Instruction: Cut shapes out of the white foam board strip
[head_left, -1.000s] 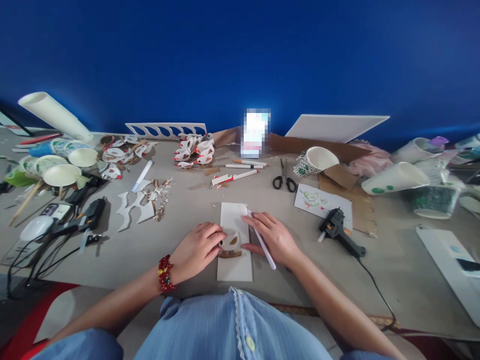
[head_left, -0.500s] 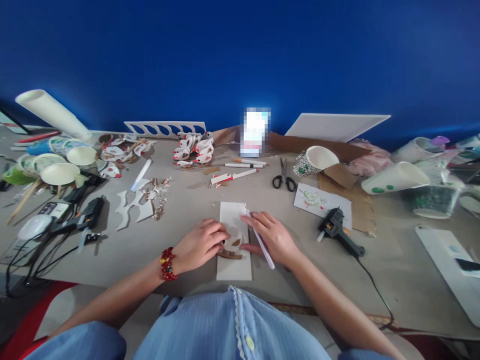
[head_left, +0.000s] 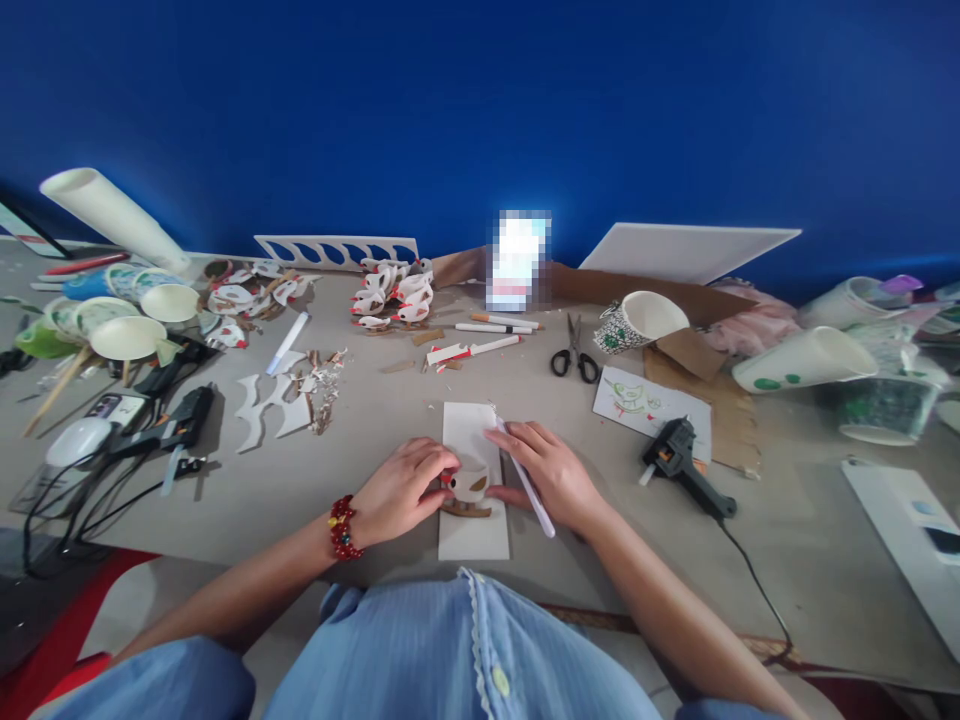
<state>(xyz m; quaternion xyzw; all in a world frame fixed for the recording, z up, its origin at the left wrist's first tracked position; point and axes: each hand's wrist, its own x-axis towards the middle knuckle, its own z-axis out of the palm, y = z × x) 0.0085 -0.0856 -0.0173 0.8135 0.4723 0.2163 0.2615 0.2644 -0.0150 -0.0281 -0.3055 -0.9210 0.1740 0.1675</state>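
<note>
Narrow is the grip of the left hand, thumb and fingertips closing about the head end of a bird cutout. In the right hand the grip holds a slim pale-lilac pen, which slants from the fingertips back beneath the palm's inner side; the right thumb reaches to the bird's tail end.

The bird is small and mostly white, with a rounded body, a brown wing-shaped patch, a dark eye spot and a touch of red at the beak, partly hidden by the left fingers. Below its belly lies a curved brown rocker strip. It points its beak to the left, its tail to the right, and its long axis runs crosswise, roughly level with the person's front.

It is over the middle of a white board, whose own length runs away from the person across the grey surface. Whether the bird lies quite flat there or is slightly lifted, I cannot tell.
</note>
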